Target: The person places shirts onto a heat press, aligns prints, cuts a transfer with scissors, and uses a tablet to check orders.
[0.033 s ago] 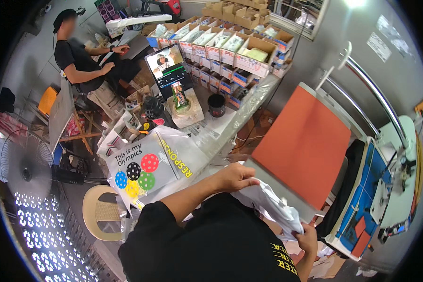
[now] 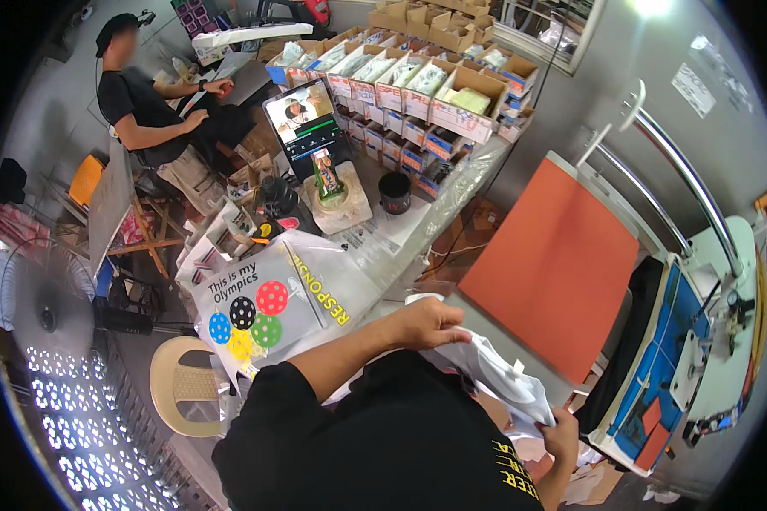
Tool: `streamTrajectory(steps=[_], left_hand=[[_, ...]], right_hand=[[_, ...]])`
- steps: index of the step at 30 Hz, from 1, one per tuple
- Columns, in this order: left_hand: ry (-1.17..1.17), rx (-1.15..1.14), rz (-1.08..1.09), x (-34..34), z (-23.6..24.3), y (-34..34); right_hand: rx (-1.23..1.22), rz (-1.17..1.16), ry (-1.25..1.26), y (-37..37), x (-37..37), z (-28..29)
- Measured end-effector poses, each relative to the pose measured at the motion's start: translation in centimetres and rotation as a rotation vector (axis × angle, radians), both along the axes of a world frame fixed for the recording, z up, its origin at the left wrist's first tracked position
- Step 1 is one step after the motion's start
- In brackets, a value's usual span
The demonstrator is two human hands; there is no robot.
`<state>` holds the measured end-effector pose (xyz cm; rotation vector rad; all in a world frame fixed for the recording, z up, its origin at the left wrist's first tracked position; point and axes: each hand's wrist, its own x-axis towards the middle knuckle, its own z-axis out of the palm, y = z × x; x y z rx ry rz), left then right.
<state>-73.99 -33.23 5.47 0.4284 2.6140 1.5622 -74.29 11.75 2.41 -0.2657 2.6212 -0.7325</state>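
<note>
A white shirt [image 2: 504, 373] hangs stretched between my two hands, close in front of my body. My left hand [image 2: 431, 324] pinches its upper left edge, thumb pressed against the fingers. At the lower right end, my right hand [image 2: 560, 435] grips the cloth with curled fingers. A small white tag stands up from the shirt's edge between them. Just beyond the shirt lies a flat orange pad [image 2: 558, 264] on a grey board, nearest to both hands. My torso hides the lower part of the shirt.
A heat press with chrome bars [image 2: 694, 179] stands at right. Printed transfer sheets [image 2: 268, 298] lie on the table at left, near a tablet [image 2: 302, 119] and black mug [image 2: 394, 192]. Cardboard boxes [image 2: 464, 111] line the back. A fan [image 2: 49, 315], chair [image 2: 175, 383] and seated person [image 2: 149, 111] are left.
The view has shifted very slightly. My right hand and the shirt's right end sit a touch further right; both hands keep their hold.
</note>
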Motion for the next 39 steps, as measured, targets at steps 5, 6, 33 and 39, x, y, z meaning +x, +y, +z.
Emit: streamTrajectory(steps=[5,6,33,39], left_hand=[[-0.234,-0.273,-0.269,-2.9,2.2,-3.9],[-0.291,-0.404,-0.304,-3.2,2.4,-4.1],[-0.248,0.282,0.258,-4.0,6.2,-6.7],[-0.133,0.154,0.200,-6.5,3.5,-6.8]], right_hand=[[0.016,-0.253,0.018,0.6,-1.5,0.6],[-0.021,-0.283,0.030,0.7,-1.9,0.6],[-0.985,-0.640,-0.006,6.4,-6.3,2.5],[-1.124,-0.522,-0.053,5.1,-6.1,1.2]])
